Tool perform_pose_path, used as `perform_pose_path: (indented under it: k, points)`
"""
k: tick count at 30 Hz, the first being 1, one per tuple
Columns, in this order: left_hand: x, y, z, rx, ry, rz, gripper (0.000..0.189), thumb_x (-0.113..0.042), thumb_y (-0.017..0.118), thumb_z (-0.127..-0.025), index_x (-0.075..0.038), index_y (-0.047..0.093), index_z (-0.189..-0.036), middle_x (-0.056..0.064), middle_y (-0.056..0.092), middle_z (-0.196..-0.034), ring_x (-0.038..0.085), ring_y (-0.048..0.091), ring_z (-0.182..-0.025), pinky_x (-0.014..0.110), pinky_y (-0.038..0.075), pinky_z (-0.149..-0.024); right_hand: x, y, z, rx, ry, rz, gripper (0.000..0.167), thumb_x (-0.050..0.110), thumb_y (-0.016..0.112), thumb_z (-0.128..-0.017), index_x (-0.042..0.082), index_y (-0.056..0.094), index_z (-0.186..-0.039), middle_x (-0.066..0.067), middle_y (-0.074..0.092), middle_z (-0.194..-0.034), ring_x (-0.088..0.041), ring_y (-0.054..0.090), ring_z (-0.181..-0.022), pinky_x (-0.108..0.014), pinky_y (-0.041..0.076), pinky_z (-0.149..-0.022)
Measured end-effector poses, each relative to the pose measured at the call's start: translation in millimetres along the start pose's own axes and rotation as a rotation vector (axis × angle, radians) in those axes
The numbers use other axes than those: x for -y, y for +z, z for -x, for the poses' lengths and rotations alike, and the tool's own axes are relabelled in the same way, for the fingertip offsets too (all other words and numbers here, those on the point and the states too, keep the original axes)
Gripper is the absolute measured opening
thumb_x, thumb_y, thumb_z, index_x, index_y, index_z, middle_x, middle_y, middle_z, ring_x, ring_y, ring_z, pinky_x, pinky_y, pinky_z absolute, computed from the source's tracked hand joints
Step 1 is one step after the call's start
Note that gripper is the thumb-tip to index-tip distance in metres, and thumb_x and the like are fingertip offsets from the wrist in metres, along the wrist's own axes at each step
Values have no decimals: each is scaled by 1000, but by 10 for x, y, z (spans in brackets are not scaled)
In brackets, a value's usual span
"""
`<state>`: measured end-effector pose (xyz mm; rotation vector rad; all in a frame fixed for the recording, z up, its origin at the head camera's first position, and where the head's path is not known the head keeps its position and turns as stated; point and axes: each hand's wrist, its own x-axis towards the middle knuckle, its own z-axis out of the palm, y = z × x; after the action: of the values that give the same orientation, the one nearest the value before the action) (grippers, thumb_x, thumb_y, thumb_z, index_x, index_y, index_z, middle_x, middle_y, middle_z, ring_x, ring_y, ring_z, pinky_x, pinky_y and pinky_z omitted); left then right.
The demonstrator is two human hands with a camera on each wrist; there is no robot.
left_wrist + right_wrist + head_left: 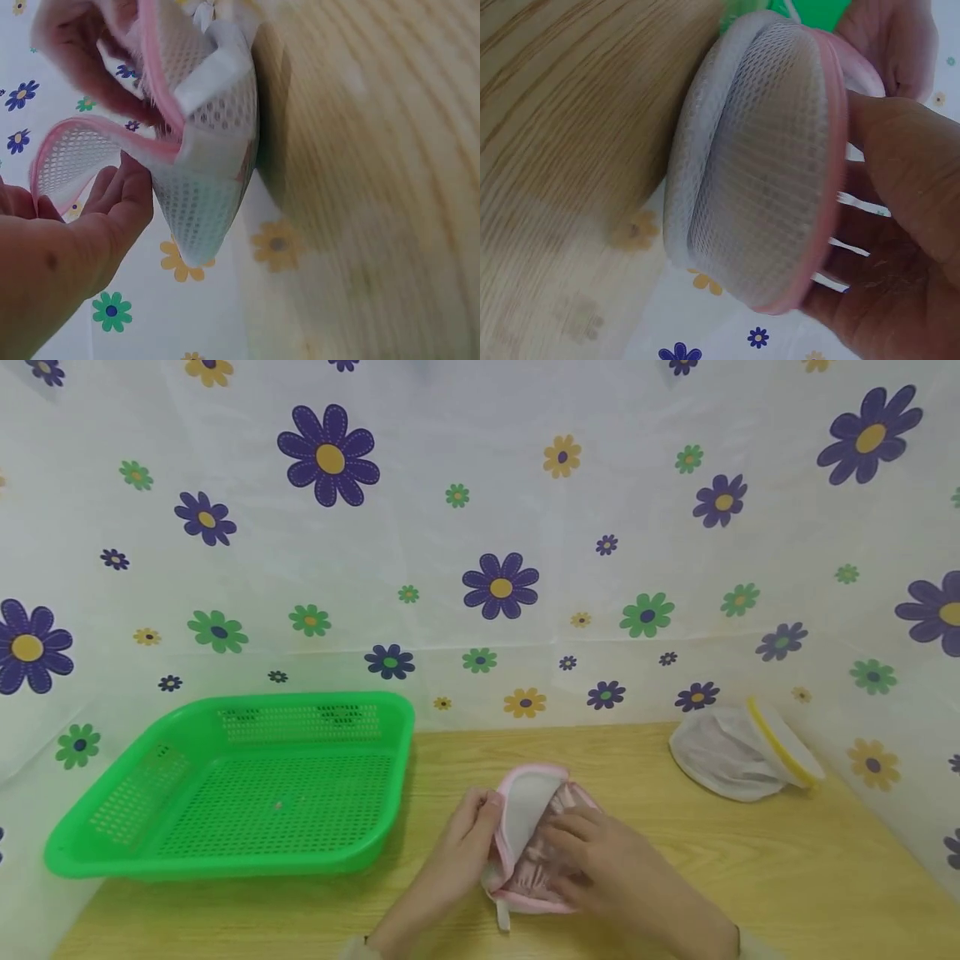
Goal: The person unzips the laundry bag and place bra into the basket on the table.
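Two hands, the left hand [467, 831] and the right hand [618, 864], meet at a pink-trimmed mesh wash bag [757, 180], low over the desk [637, 793] and right of the green plastic basket [225, 867]. If the left's pinch slackened, the limp flap [525, 806] could fold back across the opening; a hasty finger might also snag the mesh. The left hand angles in from the near side, thumb over the flap's edge. The right reaches across the mouth, fingers spread and loosely bent, apparently gripping nothing, though some fingertips are hidden.
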<state>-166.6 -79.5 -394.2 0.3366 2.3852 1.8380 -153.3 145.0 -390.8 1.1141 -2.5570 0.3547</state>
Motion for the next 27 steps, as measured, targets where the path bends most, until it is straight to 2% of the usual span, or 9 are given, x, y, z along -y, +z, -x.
perform_pose_path:
  k: [2,5,11,14,18,21,24,25,27]
  points:
    - [-4,-32,-15,-26,6,-30,35,-33,37,-112,-2,52,-115,9,58,-100,14,55,-90,24,48,-77,-9,0,2,78,30,3,38,27,81,-84,11,73,-118,-5,71,-124,-26,65,-120,-43,55,-102]
    - [4,-101,-29,-94,23,-130,31,-31,39,-111,-4,53,-117,10,63,-103,15,59,-91,26,49,-76,-36,11,14,160,75,5,38,31,81,-83,12,74,-115,-8,70,-127,-30,62,-124,-46,53,-104]
    - [95,-203,-59,-229,63,-395,20,-22,46,-108,-4,54,-109,8,61,-86,14,57,-75,26,45,-61,-85,30,34,223,101,2,33,30,82,-82,12,76,-109,-9,70,-126,-32,60,-126,-48,54,-103]
    - [176,-218,-75,-230,99,-570,15,-14,50,-105,-1,55,-100,5,55,-77,14,50,-69,26,43,-57,-97,26,44,251,123,-36,32,28,79,-84,12,76,-111,-8,68,-129,-32,59,-129,-49,53,-105]
    - [263,-210,-64,-176,101,-762,14,-11,55,-101,-2,57,-90,4,53,-74,15,49,-67,29,44,-58,-98,6,54,288,181,-96,36,27,75,-88,10,74,-120,-12,64,-140,-35,54,-137,-53,48,-110]
    - [268,-205,-45,-170,78,-812,12,-13,59,-98,-5,57,-90,4,54,-76,17,51,-70,31,44,-59,-89,-4,62,276,193,-107,38,28,74,-89,11,73,-123,-13,60,-146,-35,51,-140,-54,46,-111]
    - [225,-207,-25,-213,96,-864,11,-14,66,-93,-6,60,-96,5,58,-81,20,56,-74,33,47,-60,-72,-6,84,214,207,-112,39,27,73,-92,12,71,-127,-10,58,-149,-33,53,-139,-52,48,-110]
    - [200,-207,-18,-223,112,-891,12,-14,67,-92,-6,61,-99,6,61,-85,21,58,-77,35,49,-62,-66,-4,89,184,216,-112,39,27,73,-92,11,70,-128,-11,58,-148,-33,54,-137,-51,49,-109]
    - [141,-210,-2,-214,187,-948,17,-12,71,-89,-7,64,-104,8,66,-94,24,63,-86,38,55,-70,-51,-5,85,117,253,-114,40,24,74,-92,9,69,-128,-12,60,-144,-33,58,-132,-49,51,-106]
